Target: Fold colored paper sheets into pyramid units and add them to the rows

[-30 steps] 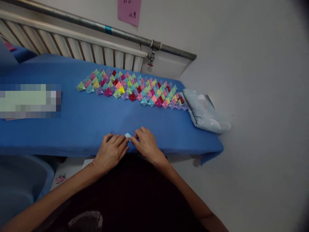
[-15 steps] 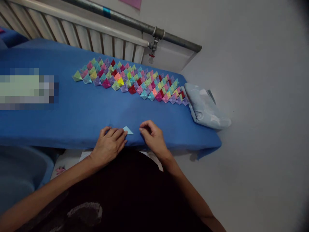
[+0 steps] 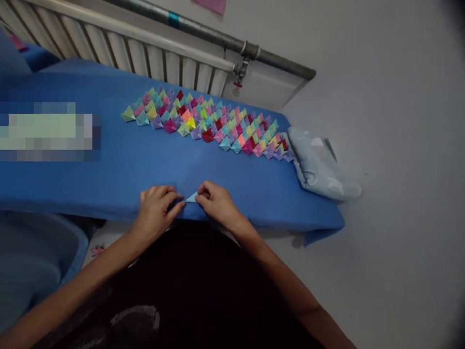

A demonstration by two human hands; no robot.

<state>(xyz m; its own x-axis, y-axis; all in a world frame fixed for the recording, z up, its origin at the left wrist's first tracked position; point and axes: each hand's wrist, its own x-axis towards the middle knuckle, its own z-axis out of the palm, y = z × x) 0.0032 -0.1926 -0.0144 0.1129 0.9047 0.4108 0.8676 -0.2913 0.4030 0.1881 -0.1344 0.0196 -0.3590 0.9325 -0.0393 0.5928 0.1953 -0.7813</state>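
Observation:
A small light-blue folded paper piece (image 3: 191, 198) lies near the front edge of a blue-covered table (image 3: 119, 165). My left hand (image 3: 156, 211) rests with curled fingers on the cloth, its fingertips touching the paper's left corner. My right hand (image 3: 217, 203) pinches the paper's right end with thumb and fingers closed. Beyond them, several rows of small coloured paper pyramids (image 3: 207, 123) stand packed together across the back of the table.
A pale blue folded cloth (image 3: 319, 167) lies at the table's right end. A white radiator (image 3: 119, 46) and a grey pipe (image 3: 218, 41) run along the wall behind. A blurred patch (image 3: 47, 131) covers the left of the table. Grey floor is to the right.
My right hand, apart from the paper half a second ago, has come back and closed on its right end. My left hand has shifted slightly left, uncovering more of the paper.

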